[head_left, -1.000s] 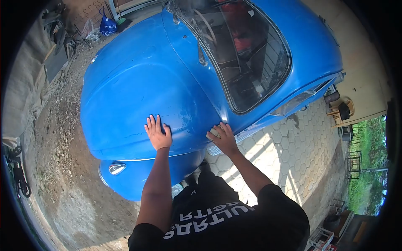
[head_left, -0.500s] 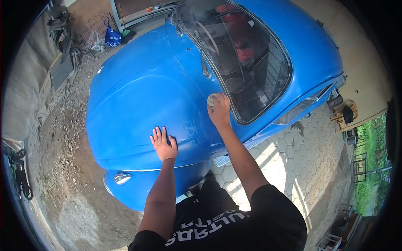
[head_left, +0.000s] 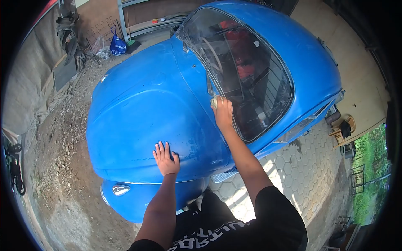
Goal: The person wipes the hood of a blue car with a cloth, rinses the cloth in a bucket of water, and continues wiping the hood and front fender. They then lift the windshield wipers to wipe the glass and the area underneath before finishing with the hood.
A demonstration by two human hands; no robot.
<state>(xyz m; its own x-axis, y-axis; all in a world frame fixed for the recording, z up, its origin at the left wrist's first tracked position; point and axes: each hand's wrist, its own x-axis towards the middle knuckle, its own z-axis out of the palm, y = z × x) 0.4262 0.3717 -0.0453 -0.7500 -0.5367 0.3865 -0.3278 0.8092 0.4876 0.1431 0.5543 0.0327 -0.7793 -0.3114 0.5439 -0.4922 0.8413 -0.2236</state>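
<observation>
A blue rounded car (head_left: 125, 113) fills the middle of the view. My left hand (head_left: 166, 160) rests flat on its front lid, fingers spread, with nothing in it. My right hand (head_left: 224, 113) grips a pale, roundish pad (head_left: 215, 101), partly covered by my fingers. That pad is against the blue panel at the lower edge of the windshield (head_left: 255, 92), just below a wiper arm (head_left: 210, 85). Near my left forearm, the fender carries a chrome-rimmed lamp (head_left: 121, 190).
Hexagonal paving (head_left: 301, 175) lies on the right, bare dirt and gravel (head_left: 63, 159) on the left. At the back are a blue bag (head_left: 117, 44) and a metal shelf (head_left: 146, 26). A wooden chair (head_left: 348, 127) stands by the right wall.
My right hand has slid the pad along the windshield's base, closer to the wiper arm. My left hand stays on the lid. The camera has tilted, so the car sits lower in view.
</observation>
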